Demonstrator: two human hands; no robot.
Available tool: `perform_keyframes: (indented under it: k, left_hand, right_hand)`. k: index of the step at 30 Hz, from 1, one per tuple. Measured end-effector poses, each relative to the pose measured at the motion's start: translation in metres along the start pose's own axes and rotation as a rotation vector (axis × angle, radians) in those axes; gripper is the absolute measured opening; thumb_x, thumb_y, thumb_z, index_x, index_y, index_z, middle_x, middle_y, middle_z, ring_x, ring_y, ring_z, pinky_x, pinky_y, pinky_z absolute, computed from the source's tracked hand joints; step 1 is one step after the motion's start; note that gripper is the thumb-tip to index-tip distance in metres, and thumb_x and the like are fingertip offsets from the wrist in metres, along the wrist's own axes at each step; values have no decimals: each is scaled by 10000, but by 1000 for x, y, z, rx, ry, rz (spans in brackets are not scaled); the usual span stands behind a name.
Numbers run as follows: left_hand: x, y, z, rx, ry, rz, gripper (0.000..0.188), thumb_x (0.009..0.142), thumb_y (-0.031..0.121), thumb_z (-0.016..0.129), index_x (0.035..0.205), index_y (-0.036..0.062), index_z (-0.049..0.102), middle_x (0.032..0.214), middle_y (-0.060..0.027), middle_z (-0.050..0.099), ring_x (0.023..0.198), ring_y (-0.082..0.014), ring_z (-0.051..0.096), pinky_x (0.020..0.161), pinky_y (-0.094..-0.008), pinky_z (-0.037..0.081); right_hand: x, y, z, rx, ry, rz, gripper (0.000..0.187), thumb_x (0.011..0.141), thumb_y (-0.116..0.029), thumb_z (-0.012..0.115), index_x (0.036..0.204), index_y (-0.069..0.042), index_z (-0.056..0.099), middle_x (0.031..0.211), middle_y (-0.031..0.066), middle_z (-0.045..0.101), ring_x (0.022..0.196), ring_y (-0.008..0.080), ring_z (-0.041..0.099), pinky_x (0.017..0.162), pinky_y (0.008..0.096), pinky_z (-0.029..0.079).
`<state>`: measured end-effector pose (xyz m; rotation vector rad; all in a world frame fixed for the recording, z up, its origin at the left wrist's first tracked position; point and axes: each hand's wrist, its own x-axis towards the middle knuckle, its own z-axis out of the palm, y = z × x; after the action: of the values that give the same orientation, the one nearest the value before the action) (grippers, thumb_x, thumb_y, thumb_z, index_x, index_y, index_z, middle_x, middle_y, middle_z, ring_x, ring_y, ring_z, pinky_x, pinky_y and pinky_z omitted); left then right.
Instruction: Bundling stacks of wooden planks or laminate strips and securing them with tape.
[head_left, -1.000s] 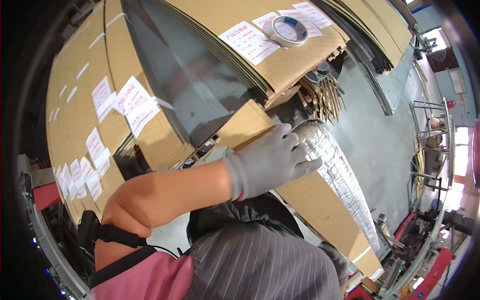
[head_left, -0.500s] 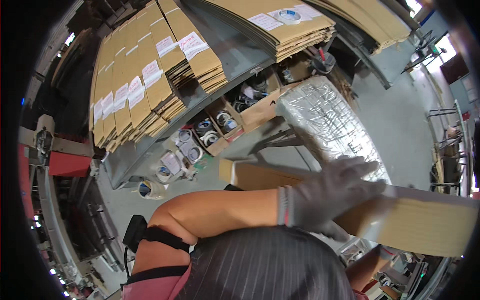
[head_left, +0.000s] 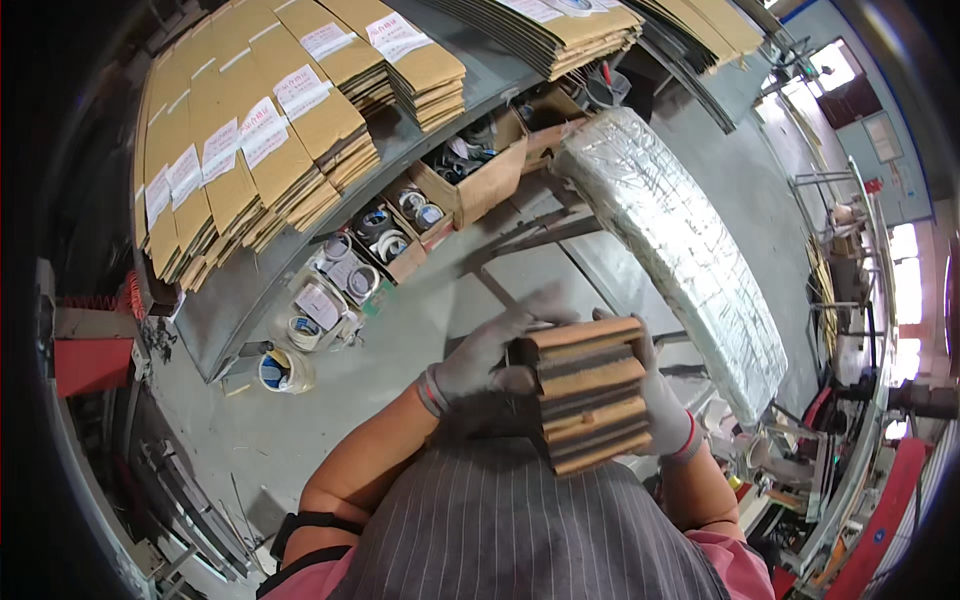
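Note:
A bundle of layered brown and dark cardboard [head_left: 590, 395] stands end-on in front of my chest, its ridged edges facing up at me. My right hand [head_left: 660, 400], in a grey glove, grips its right side, with some fingers hidden behind it. My left hand [head_left: 490, 360], also gloved in grey, is at the bundle's left side. The left fingers are stretched out and blurred, with the thumb close to the cardboard's edge; whether it touches is unclear. The bundle's far end is out of sight.
Flat cardboard stacks [head_left: 255, 125] with paper labels lie on a grey metal table [head_left: 240, 310] at the far left. Beneath it are boxes of tape rolls [head_left: 385, 235] and a white bucket [head_left: 285, 370]. A padded bench wrapped in silvery film [head_left: 680, 250] stands at right.
The cardboard has turned from lying lengthwise across to the right to standing end-on before my chest. My left hand has drawn back left, and my right hand has come into view on the bundle.

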<state>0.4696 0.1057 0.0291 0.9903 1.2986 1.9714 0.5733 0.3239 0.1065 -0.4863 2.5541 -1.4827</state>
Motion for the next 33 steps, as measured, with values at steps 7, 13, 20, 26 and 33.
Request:
perform_keyframes:
  k: [7, 13, 20, 26, 33]
  left_hand:
    - [-51, 55, -10, 679, -78, 317, 873, 701, 509, 786, 1374, 141, 372, 1429, -291, 270, 1307, -420, 371, 1060, -443, 355]
    - [-69, 69, 10, 884, 40, -95, 793, 664, 220, 810, 1307, 21, 392, 1414, -306, 306, 1237, -462, 435, 1000, -441, 428]
    - [-44, 108, 34, 896, 117, -38, 759, 592, 220, 814, 1228, 31, 446, 1255, -235, 490, 1059, -398, 581, 834, -427, 514]
    - [-38, 78, 39, 711, 122, -402, 770, 542, 199, 820, 1214, 58, 471, 1333, -203, 450, 1174, -382, 517, 920, -416, 481]
    - [-35, 64, 47, 722, 73, -127, 701, 601, 170, 782, 1210, 27, 465, 1336, -185, 447, 1174, -357, 519, 940, -406, 465]
  right_hand:
    - [-1, -13, 34, 78, 167, -56, 1008, 639, -299, 873, 1402, -5, 284, 1438, 316, 290, 1346, 423, 339, 1067, 438, 333]
    - [16, -18, 27, -20, 34, -131, 962, 621, -323, 879, 1337, 21, 337, 1453, 316, 277, 1360, 412, 327, 1054, 426, 355]
    - [15, -39, 0, -33, 61, -242, 1021, 555, -423, 900, 1310, 6, 363, 1412, 258, 367, 1273, 370, 448, 993, 402, 419]
    - [-6, 3, 26, -51, 156, -180, 986, 584, -340, 892, 1329, 2, 342, 1336, 305, 430, 1278, 426, 426, 1035, 445, 367]
    - [-22, 13, 39, 104, 258, -241, 905, 599, -284, 884, 1287, -5, 367, 1355, 308, 407, 1261, 422, 448, 1013, 422, 373]
